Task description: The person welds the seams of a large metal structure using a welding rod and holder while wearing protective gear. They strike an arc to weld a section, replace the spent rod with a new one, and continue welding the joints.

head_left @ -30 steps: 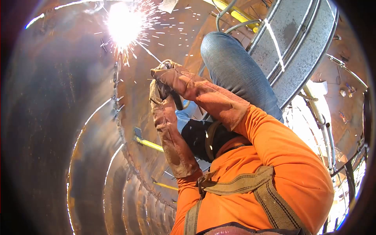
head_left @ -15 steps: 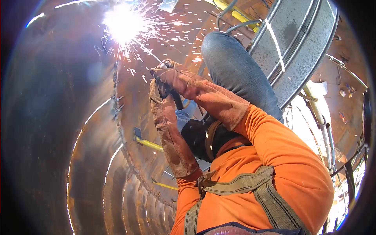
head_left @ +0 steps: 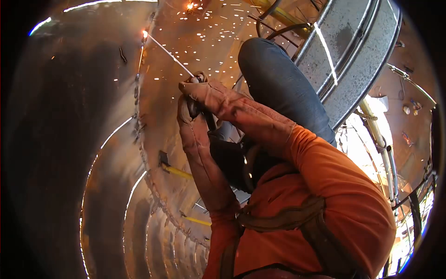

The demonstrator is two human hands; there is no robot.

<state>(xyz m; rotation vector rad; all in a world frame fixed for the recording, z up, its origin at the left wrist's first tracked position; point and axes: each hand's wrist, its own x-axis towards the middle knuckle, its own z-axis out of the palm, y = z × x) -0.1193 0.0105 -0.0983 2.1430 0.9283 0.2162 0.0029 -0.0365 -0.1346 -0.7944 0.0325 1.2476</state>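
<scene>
In thick leather welding gloves, both my hands are closed together around a dark electrode holder [head_left: 210, 120], mostly hidden by the gloves. My right hand [head_left: 200, 90] wraps over its upper end, while my left hand [head_left: 188, 110] grips just below it. A thin welding rod [head_left: 169, 55] sticks out of the holder up and to the left. Its tip glows orange at the weld seam [head_left: 137, 88] on the curved, rusty steel wall [head_left: 60, 139]. Part of the seam just below the tip glows too.
My bent knee [head_left: 278, 74] is close to my right forearm, beside a grey metal plank [head_left: 346, 46]. Cables [head_left: 283, 30] hang at the top. A yellow bar [head_left: 179, 173] lies left of my left sleeve. Sparks scatter across the upper steel.
The bright arc has gone out, leaving a small glow at the rod tip. Fewer sparks fly and the scene is darker. My hands have barely moved.
</scene>
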